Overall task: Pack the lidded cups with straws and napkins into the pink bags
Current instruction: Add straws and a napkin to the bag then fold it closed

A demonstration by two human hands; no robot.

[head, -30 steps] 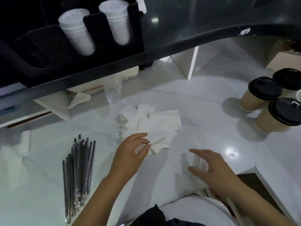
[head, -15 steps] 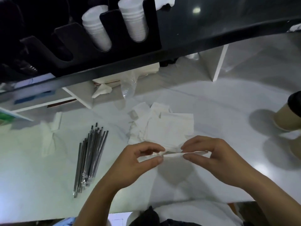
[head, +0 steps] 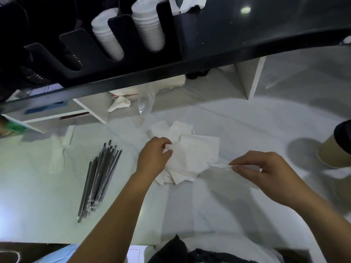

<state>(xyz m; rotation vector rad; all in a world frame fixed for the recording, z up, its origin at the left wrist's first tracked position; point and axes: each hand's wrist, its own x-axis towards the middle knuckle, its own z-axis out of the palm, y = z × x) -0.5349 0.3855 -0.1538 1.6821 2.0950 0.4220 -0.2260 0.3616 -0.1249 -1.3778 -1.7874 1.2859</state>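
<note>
Napkin pile (head: 191, 154) at mid bench (head: 237, 130). Left of it, straws (head: 98, 179) in a bundle; farther left, a lone napkin (head: 58, 152). At far right edge, a lidded cup (head: 334, 149). Behind and overhead, a shelf (head: 228, 44) with cup stacks (head: 148, 29) in a holder (head: 121, 38).

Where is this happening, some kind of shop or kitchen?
Most likely a drinks counter in a cafe or takeaway shop. Stacks of white cups sit in a black holder, wrapped straws and napkins lie on the white counter, and a lidded paper cup stands nearby.
</note>
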